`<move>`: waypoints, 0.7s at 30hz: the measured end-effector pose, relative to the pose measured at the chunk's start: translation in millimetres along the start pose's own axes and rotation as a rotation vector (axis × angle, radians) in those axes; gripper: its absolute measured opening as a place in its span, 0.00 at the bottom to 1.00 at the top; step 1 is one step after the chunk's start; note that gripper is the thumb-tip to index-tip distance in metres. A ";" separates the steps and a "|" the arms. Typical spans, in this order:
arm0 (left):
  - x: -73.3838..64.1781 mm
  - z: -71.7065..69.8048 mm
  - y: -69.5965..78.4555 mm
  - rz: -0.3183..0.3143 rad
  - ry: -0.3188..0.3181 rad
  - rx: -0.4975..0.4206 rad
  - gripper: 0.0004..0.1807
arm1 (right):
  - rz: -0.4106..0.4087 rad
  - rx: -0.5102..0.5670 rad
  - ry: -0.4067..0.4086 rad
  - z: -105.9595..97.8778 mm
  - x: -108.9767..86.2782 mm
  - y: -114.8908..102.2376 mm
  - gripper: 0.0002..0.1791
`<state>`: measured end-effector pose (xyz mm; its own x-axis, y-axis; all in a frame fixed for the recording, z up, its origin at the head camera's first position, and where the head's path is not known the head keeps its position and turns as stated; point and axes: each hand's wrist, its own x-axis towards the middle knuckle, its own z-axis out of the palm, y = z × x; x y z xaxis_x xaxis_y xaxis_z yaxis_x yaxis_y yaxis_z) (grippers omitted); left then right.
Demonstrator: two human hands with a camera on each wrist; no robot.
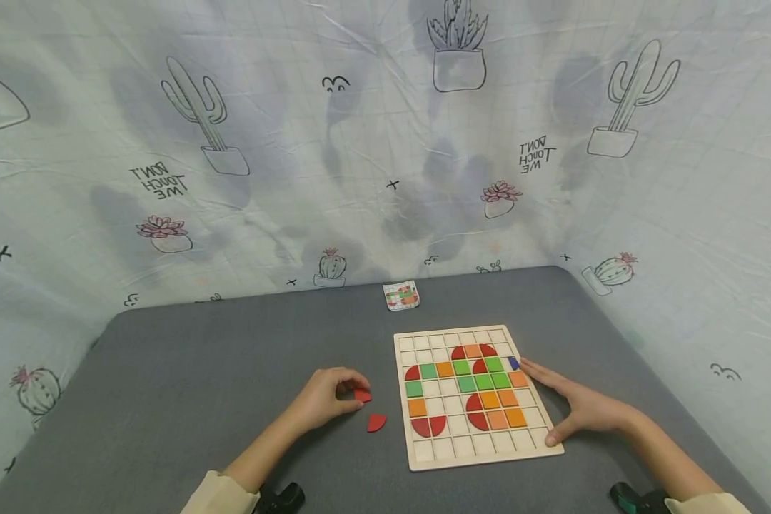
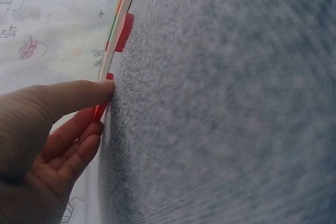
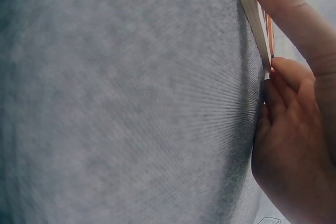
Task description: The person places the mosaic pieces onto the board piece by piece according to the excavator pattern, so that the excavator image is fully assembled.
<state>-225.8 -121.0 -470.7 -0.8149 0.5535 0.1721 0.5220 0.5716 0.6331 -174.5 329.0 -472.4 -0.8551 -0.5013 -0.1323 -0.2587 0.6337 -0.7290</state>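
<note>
My left hand (image 1: 326, 397) pinches a red quarter-circle tile (image 1: 363, 395) between thumb and fingers, low over the grey table. The left wrist view shows that tile (image 2: 101, 109) edge-on, with the thumb on its near side. A second red quarter-circle tile (image 1: 376, 423) lies loose between this hand and the wooden grid board (image 1: 462, 448). Along the board's right side rests my right hand (image 1: 585, 403), fingers outstretched. Its thumb touches the lower right corner, and a fingertip meets the edge near a blue tile (image 1: 513, 363) higher up.
Red, orange and green tiles fill several of the board's squares, including a green tile (image 1: 493, 364). A small pattern card (image 1: 401, 295) lies at the table's back edge. Fabric printed with cacti (image 1: 385, 143) surrounds the grey table (image 1: 218, 371).
</note>
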 end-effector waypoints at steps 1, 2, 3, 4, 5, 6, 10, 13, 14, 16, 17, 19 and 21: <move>0.0 -0.6 0.2 0.001 -0.002 0.001 0.13 | -0.001 0.000 -0.001 0.0 0.0 0.0 0.61; 0.2 -1.1 0.2 0.006 -0.005 0.000 0.13 | 0.000 0.000 -0.002 -0.1 0.0 0.1 0.61; 0.6 -1.9 0.1 0.014 -0.012 -0.003 0.13 | 0.001 0.000 -0.004 -0.2 0.0 0.1 0.61; 1.5 -2.6 -0.3 0.026 -0.018 -0.004 0.13 | 0.002 0.004 -0.005 -0.5 -0.1 0.1 0.61; 2.2 -3.9 -0.5 0.030 -0.026 -0.010 0.13 | 0.005 0.007 -0.006 -0.6 -0.2 0.1 0.61; 3.1 -5.1 -0.6 0.037 -0.033 -0.018 0.13 | 0.007 0.010 -0.008 -0.9 -0.2 0.1 0.61; 6.2 -10.8 -0.3 0.050 -0.061 -0.041 0.13 | 0.010 0.018 -0.016 -1.4 -0.6 -0.1 0.61; 7.5 -14.0 1.3 0.048 -0.074 -0.054 0.13 | 0.004 0.020 -0.019 -1.4 -0.9 -0.2 0.61; 7.9 -14.7 2.1 0.047 -0.076 -0.058 0.13 | 0.003 0.020 -0.019 -1.4 -0.9 -0.4 0.61; 8.6 -15.1 3.4 0.042 -0.073 -0.060 0.13 | 0.002 0.023 -0.019 -1.4 -1.0 -0.8 0.61; 9.0 -14.6 4.1 0.041 -0.070 -0.060 0.13 | 0.001 0.023 -0.018 -1.3 -0.9 -1.1 0.61; 9.6 -13.4 6.1 0.039 -0.062 -0.058 0.13 | 0.001 0.024 -0.019 -1.3 -0.7 -1.6 0.61; 10.7 -11.8 9.1 0.035 -0.057 -0.058 0.13 | 0.001 0.021 -0.019 -1.4 -0.5 -1.9 0.61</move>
<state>-232.6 -117.0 -454.2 -0.7798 0.6070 0.1529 0.5332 0.5161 0.6704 -174.3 328.9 -470.0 -0.8466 -0.5120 -0.1455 -0.2483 0.6217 -0.7429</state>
